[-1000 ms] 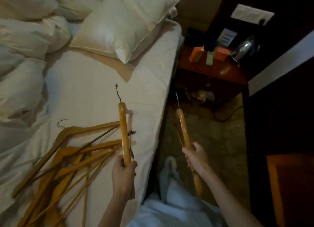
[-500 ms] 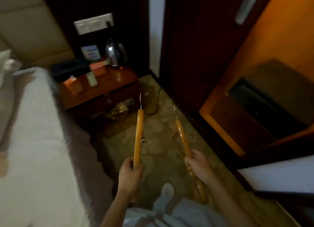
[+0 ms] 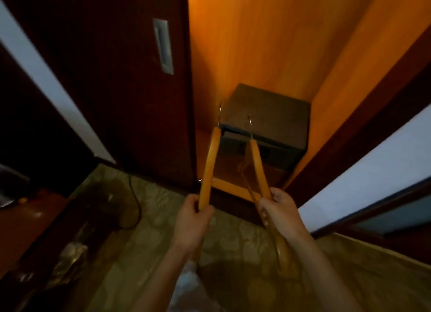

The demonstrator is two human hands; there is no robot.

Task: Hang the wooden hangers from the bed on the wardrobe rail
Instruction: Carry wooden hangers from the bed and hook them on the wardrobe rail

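Gripping one hanger each, both hands sit in the lower middle of the frame, forearms rising from the bottom edge. The left hand (image 3: pixel 192 215) has its grip closed around the lower end of the left hanger (image 3: pixel 210 162), which stands nearly upright, its metal hook (image 3: pixel 219 114) pointing up just left of center. The right hand (image 3: pixel 278 209) has its grip closed around the middle of the right hanger (image 3: pixel 257 169); that one leans left toward the top, and its lower end runs down past the wrist toward the bottom of the frame. Its hook (image 3: pixel 250 125) sits just right of the other, the two tips near but apart.

Below the hands lies patterned carpet (image 3: pixel 233 241), with a dark cable (image 3: pixel 136 204) curling across it at lower left. A reddish desk (image 3: pixel 30 220) fills the lower left corner, its contents too blurred to tell.

Beyond the hangers, at center, the wardrobe (image 3: pixel 268 43) stands open, its orange inner walls lit. A dark box (image 3: pixel 272 115) sits on the wardrobe floor, right behind the hooks. Left of the opening is a dark door (image 3: pixel 121 78) with a recessed metal handle (image 3: pixel 163 45) in the upper middle.
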